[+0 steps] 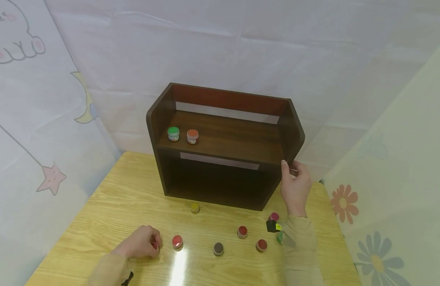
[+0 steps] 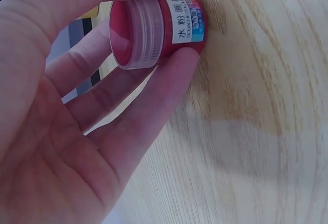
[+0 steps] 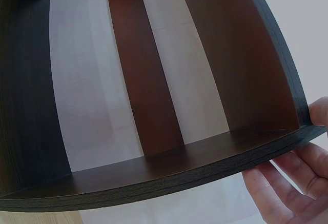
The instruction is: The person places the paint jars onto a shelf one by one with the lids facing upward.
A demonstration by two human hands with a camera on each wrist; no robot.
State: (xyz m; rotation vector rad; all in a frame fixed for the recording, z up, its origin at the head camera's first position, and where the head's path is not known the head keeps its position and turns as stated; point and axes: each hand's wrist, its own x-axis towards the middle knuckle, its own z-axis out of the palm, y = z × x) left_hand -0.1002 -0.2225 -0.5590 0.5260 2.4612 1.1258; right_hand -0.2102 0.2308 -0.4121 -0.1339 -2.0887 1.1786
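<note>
Pinches one small plastic jar of red paint (image 1: 155,246) in the left hand (image 1: 140,242), at the yellow wood-grained table (image 1: 116,202), seven o'clock from one dark-brown wooden shelf (image 1: 238,137). Clasps that shelf's edge at four o'clock in the right hand (image 1: 296,186), probably for steadiness. Counts, shelved at nine o'clock, one green jar (image 1: 173,134) and one orange jar (image 1: 192,136); tabled, five to seven, seven loose paint jars (image 1: 242,232).

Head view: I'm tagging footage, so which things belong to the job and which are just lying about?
Likely the job:
- red paint jar, held by the left hand
- dark shelf, held by the right hand
- shelved jars, tabletop jars

Merely surroundings:
- table
- printed backdrop
</note>
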